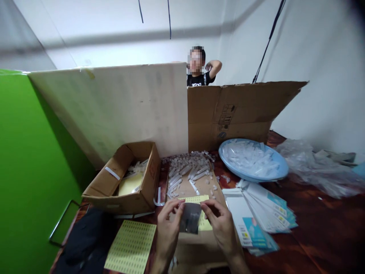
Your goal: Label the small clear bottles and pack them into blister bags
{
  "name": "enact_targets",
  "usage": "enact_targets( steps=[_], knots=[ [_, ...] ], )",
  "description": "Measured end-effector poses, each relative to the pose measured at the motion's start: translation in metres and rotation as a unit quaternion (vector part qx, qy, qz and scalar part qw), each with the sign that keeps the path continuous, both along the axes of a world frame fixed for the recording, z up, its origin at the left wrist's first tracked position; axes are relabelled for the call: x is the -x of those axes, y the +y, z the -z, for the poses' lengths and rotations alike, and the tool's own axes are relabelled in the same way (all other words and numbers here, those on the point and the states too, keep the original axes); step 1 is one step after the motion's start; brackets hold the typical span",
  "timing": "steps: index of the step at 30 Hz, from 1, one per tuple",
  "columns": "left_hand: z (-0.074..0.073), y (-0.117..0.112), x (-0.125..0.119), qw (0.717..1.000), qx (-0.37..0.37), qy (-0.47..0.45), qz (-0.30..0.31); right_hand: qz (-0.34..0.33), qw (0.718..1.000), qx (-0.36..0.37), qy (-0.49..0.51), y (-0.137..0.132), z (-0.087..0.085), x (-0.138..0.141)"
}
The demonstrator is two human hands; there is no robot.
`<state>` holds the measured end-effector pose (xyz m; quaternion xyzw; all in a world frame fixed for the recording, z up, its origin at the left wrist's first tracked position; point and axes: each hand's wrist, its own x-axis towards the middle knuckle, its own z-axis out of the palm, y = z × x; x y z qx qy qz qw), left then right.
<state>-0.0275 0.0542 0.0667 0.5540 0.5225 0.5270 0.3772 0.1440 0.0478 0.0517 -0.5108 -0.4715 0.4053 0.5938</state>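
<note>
Between my two hands is a small dark, see-through film sheet [190, 219], stretched slightly curved. My left hand [169, 222] pinches its upper left corner, and my right hand [218, 219] pinches the upper right one. Behind the film lies a yellow sticker sheet [203, 224], partly covered by it. Both are above a flat piece of cardboard [196, 249]. Small whitish plastic pieces [191, 169] are heaped at the far end of that cardboard. Another yellow sticker sheet [132, 243] with rows of small labels lies to the left of my left hand.
An open cardboard box [151, 186] holding papers stands at left. At right are a blue basin [253, 179] of clear plastic pieces, fanned printed packets [256, 213] and crumpled plastic bags [319, 163]. Upright panels [128, 102] close off the back; a person [201, 76] is behind them.
</note>
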Motion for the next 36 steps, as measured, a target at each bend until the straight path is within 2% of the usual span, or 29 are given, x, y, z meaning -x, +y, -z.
enact_targets(
  steps=[3,6,10,13,18,26,31,36],
  knots=[
    [0.002,0.002,0.003,0.999,-0.006,-0.008,-0.036,0.007,1.0,-0.016,0.0,-0.001,0.001,0.0],
    [0.002,0.001,0.005,0.998,0.0,-0.05,-0.026,-0.01,0.999,-0.031,0.031,-0.001,0.002,-0.002],
    [-0.002,-0.002,0.007,0.996,-0.029,-0.077,-0.024,-0.036,0.996,-0.056,0.05,-0.003,0.004,-0.008],
    [-0.007,-0.006,0.007,0.996,-0.017,-0.091,-0.017,-0.046,0.997,-0.037,0.047,-0.005,0.007,-0.013],
    [-0.004,-0.014,0.001,0.991,0.03,-0.132,-0.008,-0.004,0.998,-0.019,0.067,-0.009,0.017,-0.012],
    [0.013,-0.021,-0.013,0.955,0.093,-0.274,-0.068,0.008,0.992,-0.007,0.129,-0.015,0.021,0.002],
    [0.013,-0.022,-0.017,0.939,0.109,-0.316,-0.08,0.052,0.991,-0.006,0.12,-0.013,0.026,0.004],
    [0.012,-0.022,-0.022,0.936,0.119,-0.317,-0.097,0.073,0.991,-0.007,0.116,-0.012,0.035,0.004]
  ],
)
